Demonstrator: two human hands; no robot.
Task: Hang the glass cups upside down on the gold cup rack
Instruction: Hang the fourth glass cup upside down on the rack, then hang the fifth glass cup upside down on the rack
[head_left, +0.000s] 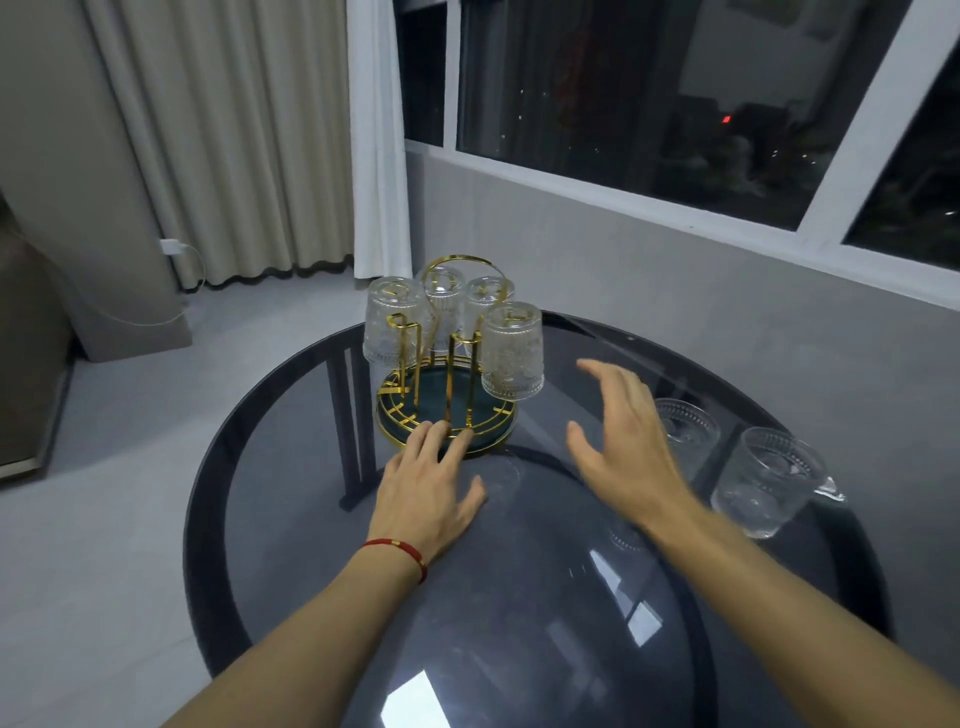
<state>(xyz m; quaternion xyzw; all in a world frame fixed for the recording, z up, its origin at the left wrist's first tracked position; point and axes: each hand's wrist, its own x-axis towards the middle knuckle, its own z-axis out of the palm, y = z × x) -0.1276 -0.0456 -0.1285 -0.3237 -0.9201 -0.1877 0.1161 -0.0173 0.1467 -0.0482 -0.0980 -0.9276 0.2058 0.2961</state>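
The gold cup rack (405, 400) stands on the round dark glass table (270, 467), with a green base tray and a loop handle on top. Several textured glass cups hang upside down on its pegs, the nearest one (513, 353) at the front right. Two more cups stand upright on the table at the right: one (688, 431) partly behind my right hand, the other (766, 480) nearer the edge. My left hand (431, 493) lies flat, fingertips touching the rack's base rim. My right hand (623, 436) hovers open between the rack and the upright cups, holding nothing.
The table's far rim runs close to a grey wall under a dark window (649, 104). Curtains (234, 140) hang at the left above a pale floor. A charger and cable (174, 249) sit by the left wall.
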